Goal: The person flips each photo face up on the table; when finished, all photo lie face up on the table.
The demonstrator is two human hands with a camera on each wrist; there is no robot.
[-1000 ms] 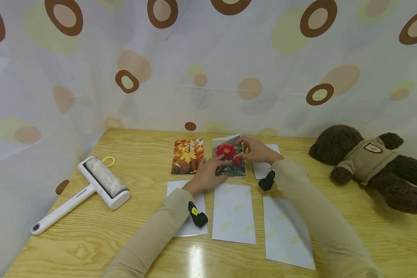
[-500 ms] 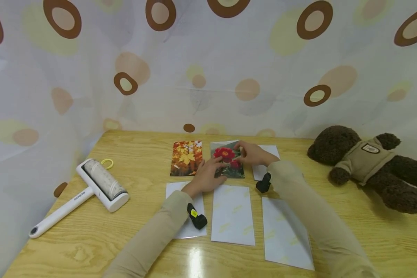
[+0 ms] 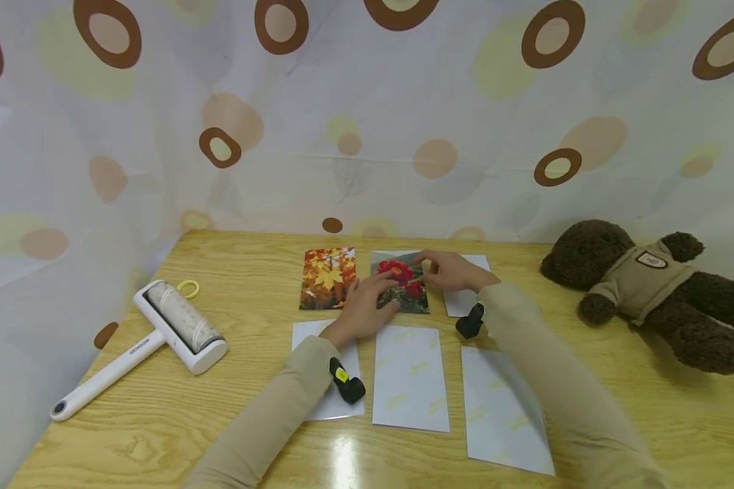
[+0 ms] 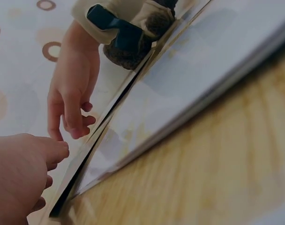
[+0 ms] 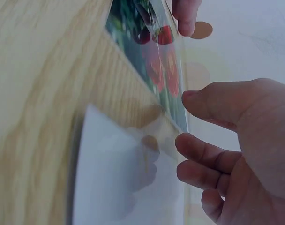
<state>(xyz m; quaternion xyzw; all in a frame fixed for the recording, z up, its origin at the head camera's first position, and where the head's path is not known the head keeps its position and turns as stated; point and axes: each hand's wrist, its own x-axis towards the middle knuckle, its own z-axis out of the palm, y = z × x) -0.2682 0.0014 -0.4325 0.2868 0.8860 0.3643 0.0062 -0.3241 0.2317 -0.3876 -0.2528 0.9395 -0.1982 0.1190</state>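
Note:
A glossy picture of red flowers lies flat at the back of the table. My left hand rests on its lower left part, fingers extended across the flowers. At the picture's upper right edge my right hand touches it with thumb and fingertips; in the right wrist view the thumb and fingers stand apart along the edge. To the left lies an autumn maple leaf picture. A white card sits partly under my right forearm. Nearer are white cards at left, middle and right.
On the left lies a white lint roller with a long handle, beside a yellow ring. A brown teddy bear in a beige top lies at the right. A patterned curtain hangs behind the wooden table.
The top edge of the flower picture has come down, and its white strip there is now thinner. My right hand has lowered slightly with it. The left hand has barely moved.

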